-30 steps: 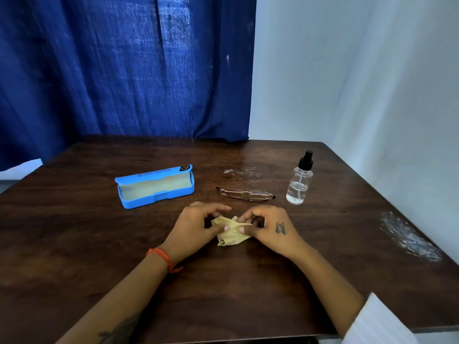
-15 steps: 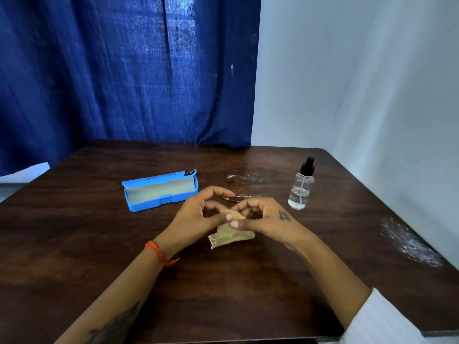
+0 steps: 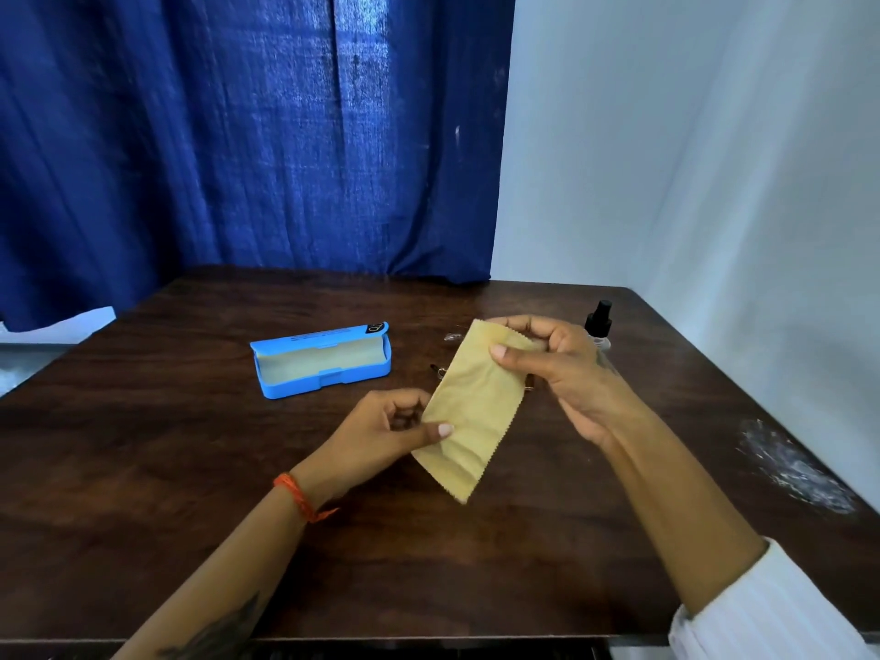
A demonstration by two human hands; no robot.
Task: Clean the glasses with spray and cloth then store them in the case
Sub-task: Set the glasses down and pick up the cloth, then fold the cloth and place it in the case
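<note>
Both hands' fingers pinch the cloth (image 3: 469,412) taut between them, left hand (image 3: 381,435) low, right hand (image 3: 557,369) high, seemingly readying it for wiping.

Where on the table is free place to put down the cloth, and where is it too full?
Free: the table in front of the blue case, left of the left hand, and the near edge between the forearms. Crowded: behind the cloth, where the glasses lie, beside the spray bottle and right hand.

Glasses (image 3: 439,371) mostly behind cloth (image 3: 469,412)
</note>
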